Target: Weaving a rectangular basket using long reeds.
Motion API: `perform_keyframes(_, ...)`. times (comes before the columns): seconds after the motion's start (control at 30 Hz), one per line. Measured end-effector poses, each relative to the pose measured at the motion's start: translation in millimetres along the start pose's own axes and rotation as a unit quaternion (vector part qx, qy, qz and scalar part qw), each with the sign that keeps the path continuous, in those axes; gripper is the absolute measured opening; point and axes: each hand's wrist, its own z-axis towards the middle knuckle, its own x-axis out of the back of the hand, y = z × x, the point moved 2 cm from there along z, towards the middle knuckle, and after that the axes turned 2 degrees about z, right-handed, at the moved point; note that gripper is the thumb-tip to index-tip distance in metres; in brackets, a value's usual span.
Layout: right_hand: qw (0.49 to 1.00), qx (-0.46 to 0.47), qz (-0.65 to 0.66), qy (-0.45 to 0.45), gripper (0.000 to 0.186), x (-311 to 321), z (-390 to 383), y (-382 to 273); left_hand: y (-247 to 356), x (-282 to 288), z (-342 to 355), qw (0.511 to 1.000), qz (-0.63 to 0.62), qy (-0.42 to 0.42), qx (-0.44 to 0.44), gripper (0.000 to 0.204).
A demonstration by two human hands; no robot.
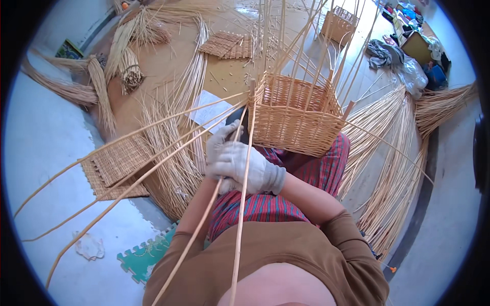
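A half-woven wicker basket (293,127) rests by my knees, its long stakes (311,66) standing up from the rim. Both my hands wear white-grey gloves and are together at its near left corner. My right hand (242,163) lies over the left wrist area, its fingers closed round a long cane strand (196,229). Partly hidden behind it, my left hand (223,135) is closed round the same strand farther up, near the basket. A second cane (241,224) runs past my right hand toward me. More loose canes (148,176) fan out to the left from the basket's corner.
Woven panels (120,163) lie at the left, another panel (227,45) farther off. Bundles of cane (383,148) spread on the right, more (130,71) at the far left. A second basket (339,25) stands beyond. A green foam mat (148,255) is at lower left.
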Motion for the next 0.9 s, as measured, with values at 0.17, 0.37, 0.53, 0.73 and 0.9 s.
perform_keyframes(0.17,0.998,-0.036,-0.047,0.007,0.033,13.7,-20.4,-21.4,126.2,-42.5,59.0,0.912,0.297,-0.203,-0.198,0.060)
perform_keyframes(0.37,0.965,-0.223,-0.043,0.131,0.019,74.6,-59.7,-15.7,67.2,-11.6,80.6,0.998,-0.063,0.007,-0.032,0.037)
perform_keyframes(0.53,0.779,-0.222,0.376,0.449,0.069,113.4,-157.6,117.2,60.5,-20.6,46.6,0.997,0.022,-0.014,-0.067,0.034)
perform_keyframes(0.73,0.822,-0.239,0.242,0.456,0.033,115.6,-157.0,96.5,-7.8,-38.4,21.2,0.994,-0.008,0.113,-0.005,0.030)
perform_keyframes(0.9,0.787,-0.387,0.122,0.465,0.021,119.1,-172.5,93.7,-23.2,-60.3,102.2,0.981,-0.137,-0.123,0.058,0.098)
